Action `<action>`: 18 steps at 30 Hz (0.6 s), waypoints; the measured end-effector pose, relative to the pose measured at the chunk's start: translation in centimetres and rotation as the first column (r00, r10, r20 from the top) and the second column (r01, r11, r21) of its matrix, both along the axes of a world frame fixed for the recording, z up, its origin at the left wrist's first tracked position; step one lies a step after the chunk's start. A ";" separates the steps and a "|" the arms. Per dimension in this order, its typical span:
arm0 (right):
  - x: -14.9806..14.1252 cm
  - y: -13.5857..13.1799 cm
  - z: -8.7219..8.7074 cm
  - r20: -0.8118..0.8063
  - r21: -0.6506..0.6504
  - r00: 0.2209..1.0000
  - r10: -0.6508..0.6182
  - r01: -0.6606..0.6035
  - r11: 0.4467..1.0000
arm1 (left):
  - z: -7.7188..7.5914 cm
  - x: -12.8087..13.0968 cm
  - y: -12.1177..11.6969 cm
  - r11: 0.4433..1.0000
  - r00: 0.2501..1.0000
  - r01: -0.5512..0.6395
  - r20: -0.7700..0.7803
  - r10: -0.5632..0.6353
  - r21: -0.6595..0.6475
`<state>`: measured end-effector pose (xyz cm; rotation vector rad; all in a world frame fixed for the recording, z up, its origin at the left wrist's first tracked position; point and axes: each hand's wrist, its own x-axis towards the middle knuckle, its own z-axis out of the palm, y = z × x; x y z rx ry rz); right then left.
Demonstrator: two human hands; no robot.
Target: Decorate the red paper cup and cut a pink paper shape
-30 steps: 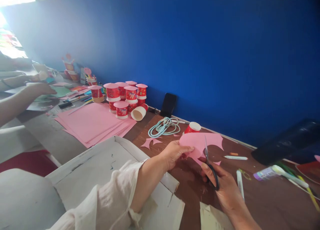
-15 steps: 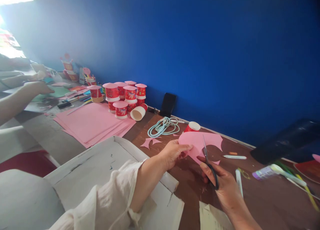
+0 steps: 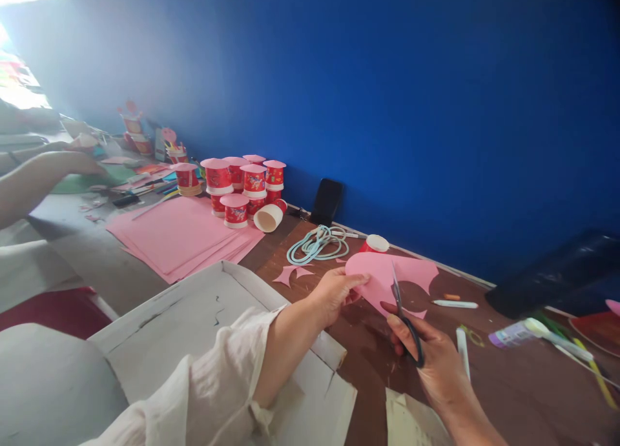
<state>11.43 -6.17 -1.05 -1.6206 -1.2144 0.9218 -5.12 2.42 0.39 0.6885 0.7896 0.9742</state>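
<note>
My left hand [image 3: 336, 294] pinches the left edge of a pink paper shape [image 3: 375, 277] held just above the brown table [image 3: 508, 394]. My right hand [image 3: 431, 359] grips black-handled scissors [image 3: 404, 317], whose blades stand in a curved cut running through the paper. A red paper cup [image 3: 374, 244] lies just behind the paper. Small pink offcuts [image 3: 290, 275] lie on the table to the left of my left hand.
A white cardboard box lid [image 3: 208, 310] sits under my left forearm. A stack of pink sheets [image 3: 179, 236], red cups [image 3: 242, 184], a coiled pale cable [image 3: 317, 244] and a black phone [image 3: 326, 202] lie beyond. Pens [image 3: 462, 349] are at right. Another person's arm [image 3: 33, 181] reaches in at left.
The cut has grown along its curve, and the paper has turned slightly in my left hand. The other person's arm at left has shifted a little farther away.
</note>
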 end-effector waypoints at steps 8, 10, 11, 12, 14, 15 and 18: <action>-1.0 -0.4 0.8 0.010 -0.003 0.999 -0.046 0.046 0.999 | -0.1 0.1 0.1 1.000 1.000 -0.019 0.015 0.019 0.006; -0.8 -0.3 0.6 0.013 -0.023 0.999 -0.033 0.033 0.999 | 0.0 0.1 0.0 1.000 0.999 -0.024 0.027 0.025 -0.014; -0.6 -0.3 0.5 0.006 -0.029 0.999 -0.034 0.034 0.999 | 0.0 0.1 0.0 0.999 0.999 -0.028 0.036 0.028 -0.024; -0.6 -0.2 0.4 -0.008 -0.035 0.999 -0.035 0.035 0.999 | 0.0 0.2 0.0 0.999 0.999 -0.032 0.043 0.033 -0.032; -0.5 -0.2 0.4 -0.028 -0.044 0.999 -0.028 0.026 0.999 | -0.1 0.2 0.1 0.999 0.998 -0.041 0.040 0.042 -0.030; -0.5 -0.2 0.4 -0.027 -0.039 0.999 -0.023 0.022 0.999 | -0.2 0.3 0.1 0.999 0.999 -0.045 0.026 0.046 -0.019; -0.6 -0.2 0.6 -0.011 -0.016 0.999 -0.037 0.037 0.999 | -0.6 0.3 0.2 0.999 0.999 -0.024 -0.033 0.025 0.037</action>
